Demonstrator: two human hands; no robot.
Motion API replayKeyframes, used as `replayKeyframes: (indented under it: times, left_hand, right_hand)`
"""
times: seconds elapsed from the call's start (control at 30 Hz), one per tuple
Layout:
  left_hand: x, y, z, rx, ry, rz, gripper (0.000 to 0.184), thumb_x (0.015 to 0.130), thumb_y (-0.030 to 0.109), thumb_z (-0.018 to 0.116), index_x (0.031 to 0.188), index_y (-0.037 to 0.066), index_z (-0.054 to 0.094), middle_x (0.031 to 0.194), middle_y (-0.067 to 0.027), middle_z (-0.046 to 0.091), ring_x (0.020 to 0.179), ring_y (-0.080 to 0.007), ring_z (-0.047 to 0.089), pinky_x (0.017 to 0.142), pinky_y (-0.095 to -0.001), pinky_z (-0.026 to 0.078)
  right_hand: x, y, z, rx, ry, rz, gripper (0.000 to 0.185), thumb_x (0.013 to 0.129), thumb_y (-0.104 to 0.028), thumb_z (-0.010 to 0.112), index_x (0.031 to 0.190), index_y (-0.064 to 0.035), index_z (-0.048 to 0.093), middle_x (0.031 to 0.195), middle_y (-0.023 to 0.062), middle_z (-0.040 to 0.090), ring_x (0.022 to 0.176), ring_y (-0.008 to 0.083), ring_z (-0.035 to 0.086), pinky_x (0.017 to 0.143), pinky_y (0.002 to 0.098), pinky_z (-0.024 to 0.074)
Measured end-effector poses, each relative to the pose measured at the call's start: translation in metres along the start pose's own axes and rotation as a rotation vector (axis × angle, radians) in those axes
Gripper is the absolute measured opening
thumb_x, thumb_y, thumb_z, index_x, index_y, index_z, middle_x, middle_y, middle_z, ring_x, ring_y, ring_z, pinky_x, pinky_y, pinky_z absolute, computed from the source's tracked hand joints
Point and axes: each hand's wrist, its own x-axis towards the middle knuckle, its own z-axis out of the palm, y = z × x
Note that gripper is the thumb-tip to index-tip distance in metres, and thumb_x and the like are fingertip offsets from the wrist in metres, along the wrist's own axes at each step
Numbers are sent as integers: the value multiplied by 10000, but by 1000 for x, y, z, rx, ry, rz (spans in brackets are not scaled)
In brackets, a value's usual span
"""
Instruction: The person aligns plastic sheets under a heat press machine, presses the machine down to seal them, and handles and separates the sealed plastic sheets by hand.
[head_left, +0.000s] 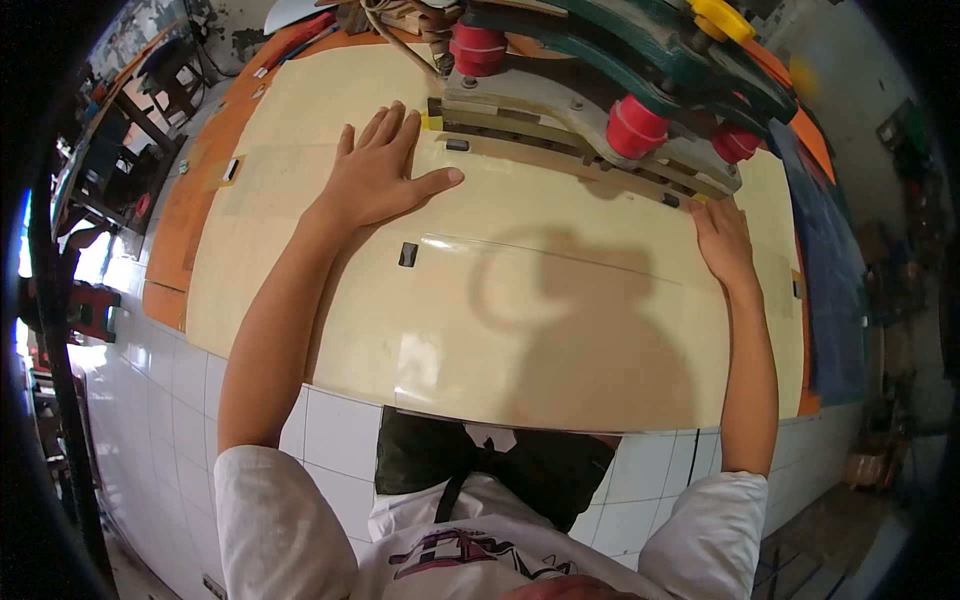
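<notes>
A large cream sheet (600, 340) covers the table in front of me. My left hand (380, 175) lies flat on it with the fingers spread, just left of the metal bar (580, 140) of a green machine (640, 50). Near the bar's right end, my right hand (724, 238) rests on the sheet, its fingertips close to the bar and its fingers reaching forward. A small black piece (457, 145) sits before the bar's left end, another (671, 200) by its right end, and a third (408, 254) below my left hand.
Orange board (170, 265) shows beyond the sheet's left edge. Blue plastic sheeting (835, 300) hangs at the right. Red knobs (637, 127) and a yellow knob (722, 18) stand on the machine. A red stool (95, 310) is at the far left.
</notes>
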Motion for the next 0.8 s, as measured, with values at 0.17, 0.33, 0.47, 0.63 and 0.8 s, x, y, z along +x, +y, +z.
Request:
replayKeyframes:
  times: [0.17,0.33,0.47,0.63,0.8]
  left_hand:
    - [-1,2,-5,25,-44,-13,1044,790,724,507,1478,-23,265,1554,-221,207,1467,-309,137,1185,-472,56]
    - [-1,2,-5,16,-41,-6,1042,788,724,508,1472,-28,279,1548,-233,213,1465,-314,146,1183,-477,59]
    - [-1,3,-5,4,-24,3,1036,785,718,513,1460,-39,300,1543,-249,213,1463,-320,153,1181,-484,65]
    - [0,-2,1,27,5,19,1054,770,781,467,1455,-6,322,1522,-261,256,1455,-338,174,1157,-554,92]
    - [1,-5,4,25,12,27,1057,766,785,467,1454,-5,324,1523,-258,255,1455,-334,175,1158,-555,91]
  right_hand:
    - [-1,-1,-3,3,-19,-23,571,1000,-448,335,1281,20,501,1502,244,311,1438,353,212,1148,533,155]
    - [1,3,2,14,20,-42,562,1001,-444,335,1261,23,509,1495,247,321,1432,363,224,1143,541,163]
    - [0,-1,0,10,22,-22,547,999,-425,344,1237,30,535,1485,251,335,1423,363,244,1139,532,181]
    - [-3,-6,-6,25,23,-63,544,989,-419,355,1248,22,541,1480,241,343,1408,366,266,1131,520,198]
    - [-2,-5,-3,-3,7,-37,563,991,-439,338,1290,-2,528,1500,223,322,1420,354,246,1141,504,187]
